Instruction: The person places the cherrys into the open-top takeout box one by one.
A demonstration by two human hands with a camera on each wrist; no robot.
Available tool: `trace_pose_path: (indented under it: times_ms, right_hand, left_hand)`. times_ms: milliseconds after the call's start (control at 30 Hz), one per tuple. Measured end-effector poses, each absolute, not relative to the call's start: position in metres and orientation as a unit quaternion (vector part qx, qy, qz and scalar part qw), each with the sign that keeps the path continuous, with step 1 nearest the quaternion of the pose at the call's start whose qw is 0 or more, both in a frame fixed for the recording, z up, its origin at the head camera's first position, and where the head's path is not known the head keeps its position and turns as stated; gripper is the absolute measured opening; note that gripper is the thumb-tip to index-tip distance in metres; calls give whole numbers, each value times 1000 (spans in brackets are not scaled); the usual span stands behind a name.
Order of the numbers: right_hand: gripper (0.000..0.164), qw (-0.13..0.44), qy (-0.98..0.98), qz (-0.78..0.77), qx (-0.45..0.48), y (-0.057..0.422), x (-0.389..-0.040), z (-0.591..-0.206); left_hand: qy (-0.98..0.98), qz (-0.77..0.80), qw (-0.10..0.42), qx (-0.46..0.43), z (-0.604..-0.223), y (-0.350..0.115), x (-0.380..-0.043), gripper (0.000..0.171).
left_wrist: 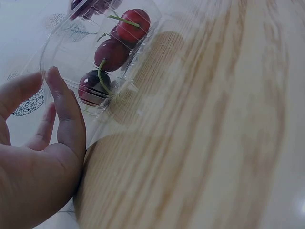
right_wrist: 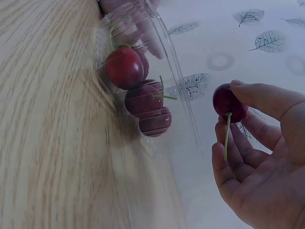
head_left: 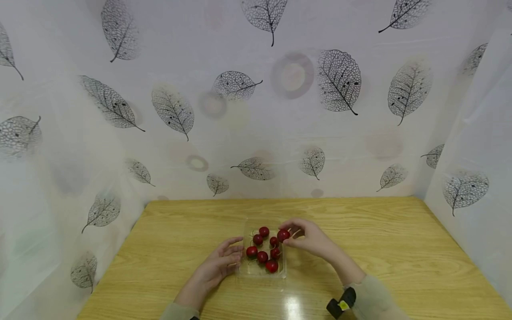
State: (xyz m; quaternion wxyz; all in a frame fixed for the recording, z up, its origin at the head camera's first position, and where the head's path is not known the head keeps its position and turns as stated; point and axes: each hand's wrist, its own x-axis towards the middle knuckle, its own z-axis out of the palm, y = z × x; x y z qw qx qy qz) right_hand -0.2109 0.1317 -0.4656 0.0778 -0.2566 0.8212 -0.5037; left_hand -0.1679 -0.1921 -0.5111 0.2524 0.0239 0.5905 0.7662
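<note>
A clear plastic box [head_left: 258,274] holds several dark red cherries [head_left: 262,257], some with green stems. At its left side, my left hand [head_left: 218,266] rests its extended fingers and thumb against the outer wall. The left wrist view shows the thumb [left_wrist: 66,112] and fingertips right at the box's rim. My right hand [head_left: 310,240] pinches a single cherry [right_wrist: 229,101] between thumb and fingers, its green stem hanging down. In the head view this cherry overlaps the box's right rim; the right wrist view shows it beside the box.
The box stands on a wood-grain table [head_left: 372,249]. White sheeting [head_left: 280,129] printed with dark leaves hangs behind the table and along both sides. A black strap [head_left: 341,303] sits around the right wrist, over a light sleeve [head_left: 376,295].
</note>
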Motion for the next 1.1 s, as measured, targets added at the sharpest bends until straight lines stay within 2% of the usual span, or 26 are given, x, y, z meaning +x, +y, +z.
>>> trace_pose_path:
  times_ms: [733, 1100]
  right_hand:
    - [36, 94, 826, -488, -266, 104, -214, -467]
    - [33, 63, 821, -497, -273, 90, -214, -475]
  left_hand:
    - [590, 766, 253, 17, -513, -193, -169, 68]
    - [594, 763, 255, 18, -515, -193, -169, 68]
